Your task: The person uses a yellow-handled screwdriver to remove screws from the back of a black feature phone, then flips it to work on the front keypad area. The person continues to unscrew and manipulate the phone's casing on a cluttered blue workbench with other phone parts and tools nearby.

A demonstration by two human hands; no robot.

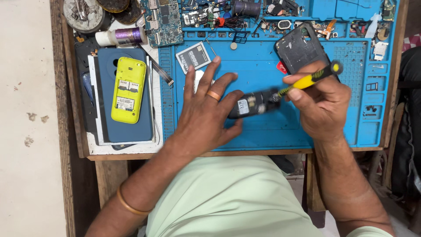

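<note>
At far left of the bench a yellow keypad phone [128, 89], back cover off, lies lengthwise on a dark blue phone cover [127, 127], well apart from the work in hand. The left hand [206, 112] rests on the blue repair mat [263, 131], fingers spread, thumb and forefinger pinching the left end of a small black phone body [251, 104]. That body lies with its long axis nearly left to right, slightly raised toward the right. The right hand [322, 105] is closed around a yellow-handled screwdriver [309, 80], whose tip meets the body's right end. A black back shell [300, 48] lies just behind the right hand. Bare mat shows toward the near edge; the far edge is crowded with parts.
</note>
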